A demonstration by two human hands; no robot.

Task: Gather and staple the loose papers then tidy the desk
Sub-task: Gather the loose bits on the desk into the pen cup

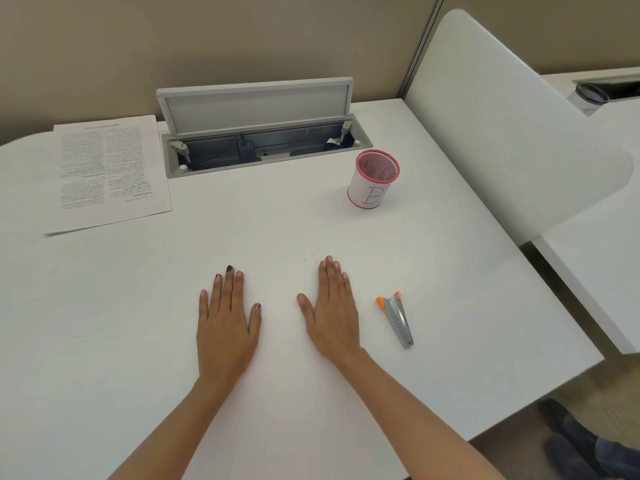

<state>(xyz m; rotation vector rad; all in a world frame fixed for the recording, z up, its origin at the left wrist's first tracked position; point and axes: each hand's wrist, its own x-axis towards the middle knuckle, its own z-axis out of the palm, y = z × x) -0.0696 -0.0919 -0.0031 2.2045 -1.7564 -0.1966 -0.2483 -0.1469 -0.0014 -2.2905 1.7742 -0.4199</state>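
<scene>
A stack of printed papers (110,174) lies at the far left of the white desk (104,323), its edges roughly aligned. A grey stapler with orange ends (398,318) lies flat on the desk, just right of my right hand (334,317). My left hand (227,323) and my right hand both rest palm down in the middle of the desk, fingers spread, holding nothing. A pink mesh pen cup (373,180) with a white label marked "B" stands upright at the back right.
An open grey cable tray (263,147) with its lid raised is set into the back of the desk. A white divider panel (502,126) borders the right side. Beyond it a second desk carries a clear jar (588,98). Someone's dark shoe (571,434) shows at the lower right.
</scene>
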